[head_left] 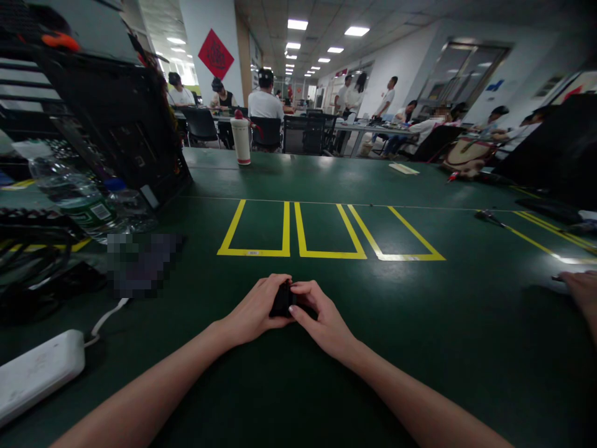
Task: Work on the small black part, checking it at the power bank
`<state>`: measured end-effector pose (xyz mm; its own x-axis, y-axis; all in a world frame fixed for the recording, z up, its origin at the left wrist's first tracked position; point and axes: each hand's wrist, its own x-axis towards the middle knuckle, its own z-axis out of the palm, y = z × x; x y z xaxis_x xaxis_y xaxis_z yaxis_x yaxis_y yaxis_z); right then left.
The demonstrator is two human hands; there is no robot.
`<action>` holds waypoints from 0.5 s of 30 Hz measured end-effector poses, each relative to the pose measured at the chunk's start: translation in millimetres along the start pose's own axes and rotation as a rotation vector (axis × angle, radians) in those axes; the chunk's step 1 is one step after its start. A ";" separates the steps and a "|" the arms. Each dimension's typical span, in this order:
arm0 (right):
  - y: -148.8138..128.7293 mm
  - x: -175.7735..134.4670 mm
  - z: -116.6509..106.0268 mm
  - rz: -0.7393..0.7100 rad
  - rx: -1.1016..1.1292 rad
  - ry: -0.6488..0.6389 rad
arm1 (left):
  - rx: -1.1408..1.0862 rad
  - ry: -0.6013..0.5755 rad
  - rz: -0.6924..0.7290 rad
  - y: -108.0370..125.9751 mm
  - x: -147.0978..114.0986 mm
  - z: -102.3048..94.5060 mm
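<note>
Between my two hands is a small black box-like object (pixel 282 301), low over the green table (pixel 298 386) or resting on it; I cannot tell which. My left hand (pixel 260 305) wraps round its left side, thumb at the near edge and fingers over the far edge. On the right side, my right hand (pixel 319 317) grips it with the thumb on the near face and the index finger near the top. The fingers hide much of the object, so its exact kind does not show. Beyond the hands, yellow tape outlines (pixel 293 254) mark the table.
At left are a white power strip (pixel 41 373), a water bottle (pixel 77 193), black cables (pixel 28 267) and a black computer case (pixel 125 118). A cup (pixel 241 142) stands at the far edge. Another person's hand (pixel 581 289) is at the right edge. Several people sit or stand beyond.
</note>
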<state>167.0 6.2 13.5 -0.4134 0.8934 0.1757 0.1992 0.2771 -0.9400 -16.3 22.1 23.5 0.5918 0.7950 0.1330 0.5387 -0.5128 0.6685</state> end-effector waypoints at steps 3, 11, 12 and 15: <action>3.1 1.3 0.1 0.011 0.026 0.005 | -0.002 -0.009 -0.002 0.0 1.4 -1.0; 5.3 2.8 -0.7 0.055 0.038 -0.021 | 0.002 -0.007 -0.027 -3.3 1.8 2.3; 6.2 2.5 -0.3 0.043 0.041 -0.018 | 0.004 -0.004 -0.029 -3.4 1.6 2.9; 9.8 1.4 1.6 -0.008 0.030 0.023 | 0.014 0.019 -0.020 -4.3 1.6 5.4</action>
<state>167.0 9.6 4.1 -0.3944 0.8992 0.1893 0.1695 0.2737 -0.9468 -14.4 23.8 16.9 0.5692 0.8112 0.1340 0.5584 -0.5010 0.6612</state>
